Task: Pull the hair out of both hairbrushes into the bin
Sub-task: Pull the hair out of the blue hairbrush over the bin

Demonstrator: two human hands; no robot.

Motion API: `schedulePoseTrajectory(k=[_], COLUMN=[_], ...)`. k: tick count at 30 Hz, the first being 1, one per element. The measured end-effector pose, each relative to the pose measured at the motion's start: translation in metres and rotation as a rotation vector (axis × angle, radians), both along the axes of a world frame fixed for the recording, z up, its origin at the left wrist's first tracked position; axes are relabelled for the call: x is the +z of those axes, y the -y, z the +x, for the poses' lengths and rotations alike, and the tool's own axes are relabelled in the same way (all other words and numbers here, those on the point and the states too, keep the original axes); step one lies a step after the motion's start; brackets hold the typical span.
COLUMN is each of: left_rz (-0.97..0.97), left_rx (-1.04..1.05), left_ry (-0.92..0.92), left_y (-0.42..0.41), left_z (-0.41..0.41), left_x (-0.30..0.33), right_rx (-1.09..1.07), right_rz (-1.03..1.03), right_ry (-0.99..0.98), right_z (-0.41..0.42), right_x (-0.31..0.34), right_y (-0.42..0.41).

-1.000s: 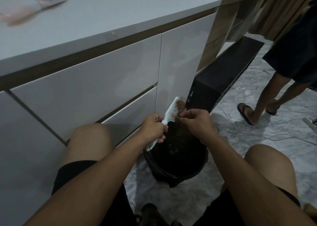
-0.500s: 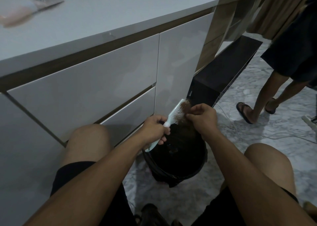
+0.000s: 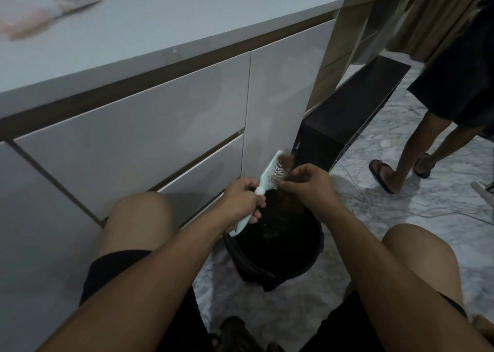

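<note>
A pale blue hairbrush (image 3: 268, 173) with white bristles is held upright over a black bin (image 3: 278, 247) on the floor between my knees. My left hand (image 3: 242, 199) grips its handle. Brown hair (image 3: 286, 161) is tangled in the bristles near the brush's top. My right hand (image 3: 307, 184) is at the bristles, its fingertips pinching the hair. On the white counter at the far left lies a blurred pink object (image 3: 34, 17); I cannot tell whether it is the second brush.
White cabinet drawers (image 3: 149, 127) stand close on the left. A black low unit (image 3: 355, 116) lies behind the bin. Another person's legs in sandals (image 3: 393, 169) stand on the marble floor at the right, near white cables (image 3: 401, 207).
My right hand has shifted slightly down along the bristles while pinching hair. The brush stays over the bin in my left hand. The other person's legs moved a little.
</note>
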State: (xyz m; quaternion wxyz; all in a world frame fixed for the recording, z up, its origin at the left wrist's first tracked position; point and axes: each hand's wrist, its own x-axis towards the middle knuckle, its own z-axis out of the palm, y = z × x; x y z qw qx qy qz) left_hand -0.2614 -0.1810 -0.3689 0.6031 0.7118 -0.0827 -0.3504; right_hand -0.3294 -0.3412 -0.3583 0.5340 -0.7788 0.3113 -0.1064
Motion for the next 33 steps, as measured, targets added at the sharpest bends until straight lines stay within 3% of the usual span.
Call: schedulePoseTrajectory(k=[9,14,19,26,33], left_rz=[0.031,0.034,0.044,0.056,0.014], left_rx=[0.017,0.022,-0.007,0.006,0.031], left_ry=[0.025,0.021,0.028,0.036,0.006], left_y=[0.000,0.001,0.002,0.003,0.000], left_z=[0.000,0.002,0.002,0.002,0.006], left_x=[-0.005,-0.006,-0.010,-0.010,-0.008], right_rx=[-0.036,0.176,0.243,0.207,-0.033], right_rz=[-0.203,-0.584,-0.753,-0.776,-0.507], right_ry=[-0.023,0.172,0.061,0.111,0.064], right_z=[0.001,-0.005,-0.001,-0.001,-0.006], right_x=[-0.001,0.001,0.000,0.003,0.020], right_y=[-0.002,-0.012,-0.017,-0.018,-0.007])
